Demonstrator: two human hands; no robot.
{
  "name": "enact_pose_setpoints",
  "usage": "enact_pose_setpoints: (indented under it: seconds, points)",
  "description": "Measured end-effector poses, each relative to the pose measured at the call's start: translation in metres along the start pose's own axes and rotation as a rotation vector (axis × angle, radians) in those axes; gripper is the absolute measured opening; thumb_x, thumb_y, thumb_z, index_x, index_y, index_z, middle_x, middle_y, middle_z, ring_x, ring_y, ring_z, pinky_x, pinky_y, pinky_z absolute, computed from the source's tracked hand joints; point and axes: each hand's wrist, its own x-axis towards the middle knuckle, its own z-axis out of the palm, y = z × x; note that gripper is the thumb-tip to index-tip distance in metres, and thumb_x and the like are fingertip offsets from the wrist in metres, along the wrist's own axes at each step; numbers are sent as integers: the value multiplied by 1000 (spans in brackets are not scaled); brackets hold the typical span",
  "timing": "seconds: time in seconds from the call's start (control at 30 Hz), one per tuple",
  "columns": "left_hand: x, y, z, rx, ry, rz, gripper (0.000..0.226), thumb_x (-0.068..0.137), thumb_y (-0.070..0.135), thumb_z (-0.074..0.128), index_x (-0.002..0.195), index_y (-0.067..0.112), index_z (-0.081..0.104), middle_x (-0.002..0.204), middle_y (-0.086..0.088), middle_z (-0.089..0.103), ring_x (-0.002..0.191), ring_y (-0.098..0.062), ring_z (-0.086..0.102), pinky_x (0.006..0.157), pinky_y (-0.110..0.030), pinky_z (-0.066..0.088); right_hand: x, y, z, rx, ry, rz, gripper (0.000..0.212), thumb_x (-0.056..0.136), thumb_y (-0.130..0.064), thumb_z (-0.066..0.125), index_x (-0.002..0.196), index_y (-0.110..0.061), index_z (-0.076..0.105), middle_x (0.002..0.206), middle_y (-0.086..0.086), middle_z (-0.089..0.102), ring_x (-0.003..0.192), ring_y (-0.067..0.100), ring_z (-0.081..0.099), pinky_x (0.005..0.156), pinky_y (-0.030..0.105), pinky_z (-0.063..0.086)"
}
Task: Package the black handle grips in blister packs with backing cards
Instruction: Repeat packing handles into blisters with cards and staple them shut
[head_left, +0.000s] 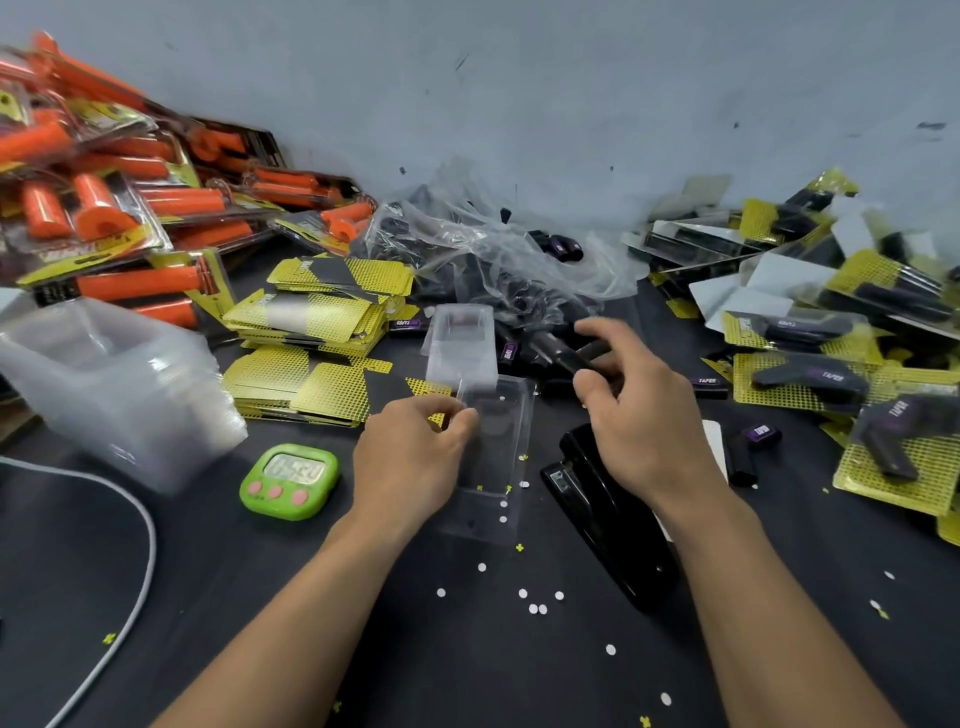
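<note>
A black handle grip (571, 356) is held in the right hand (641, 415), its fingers (597, 332) closed around it just above the dark surface (467, 649). It appears freshly picked from the loose grips (519, 312) spilling out of a torn clear bag (493, 244) straight ahead. Beside it, the left hand (410, 457) pinches the upper edge of an open clear blister pack (493, 447), fingers clenched on the plastic, seemingly to steady it so the grip can drop into its hollow. The pack lies flat and empty, its hinged half (460, 338) folded away from the person.

A black stapler (608, 514) sits under the right wrist, near enough to close the pack once a card is in. Yellow-and-black backing cards (322, 312) are stacked to the left of the pack, with a stack of empty clear shells (114, 384) further left. A green timer (289, 480) lies near the left hand. Finished black packs (810, 374) pile up on the right; packs of orange grips (130, 197) fill the far left. Small paper dots (535, 605) litter the surface.
</note>
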Motion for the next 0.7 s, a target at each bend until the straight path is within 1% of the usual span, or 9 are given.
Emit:
enact_pose_setpoints:
  seconds: [0.07,0.13,0.2,0.27,0.4,0.47,0.57,0.63,0.7]
  points:
    - [0,0,1,18,-21,10,12,86,53,62,83,48,72,64,25,65,65,-6,61,57,-27,42,-2,-9,1,58,-13,-28,26,96,-23,61,112,-43,56,87,-17,67,83,-1,61,66,6,40]
    - [1,0,1,14,-51,22,12,88,52,58,86,52,71,65,20,67,68,-9,64,60,-28,44,-2,-16,1,56,-63,-65,11,96,-25,61,99,-36,62,79,-17,68,78,2,61,64,11,41]
    - [1,0,0,-4,-89,26,16,88,52,54,92,54,70,63,14,68,74,-17,67,68,-32,52,-5,-22,3,6,-169,-80,10,98,-27,60,91,-31,67,69,-16,64,68,5,57,60,15,40]
    - [0,1,-1,-5,-125,30,22,86,54,48,95,57,67,65,12,68,79,-21,69,74,-36,55,-7,-25,8,-45,-247,-86,13,99,-28,59,90,-29,68,63,-12,60,68,7,55,61,19,38]
    - [-1,6,-3,-19,-139,42,29,83,51,43,95,57,69,77,11,72,87,-21,68,73,-37,53,-8,-35,20,-150,-251,-150,20,103,-26,53,90,-23,68,55,-15,50,66,15,46,71,29,26]
    - [0,6,-5,-59,-137,27,31,81,41,48,95,52,73,85,10,76,88,-20,69,77,-40,56,-6,-37,27,-239,-297,-171,21,103,-24,51,90,-23,66,59,-16,52,68,15,49,73,32,27]
    - [1,5,-5,-64,-128,3,34,80,32,52,99,41,78,76,9,75,80,-20,70,74,-41,58,-6,-34,35,-543,-232,-241,20,101,-23,48,83,-27,55,80,-7,59,89,25,57,76,39,32]
    - [0,5,-4,-66,-127,-2,35,79,33,51,99,41,78,71,12,74,76,-18,70,72,-41,58,-7,-34,39,-580,-198,-224,19,101,-29,47,84,-29,57,91,-4,67,93,27,59,79,40,35]
    - [0,5,-4,-76,-136,-5,37,77,33,50,99,42,79,71,13,74,77,-17,70,73,-41,58,-9,-35,44,-528,-180,-157,13,99,-29,52,97,-27,64,96,2,71,87,29,60,74,38,40]
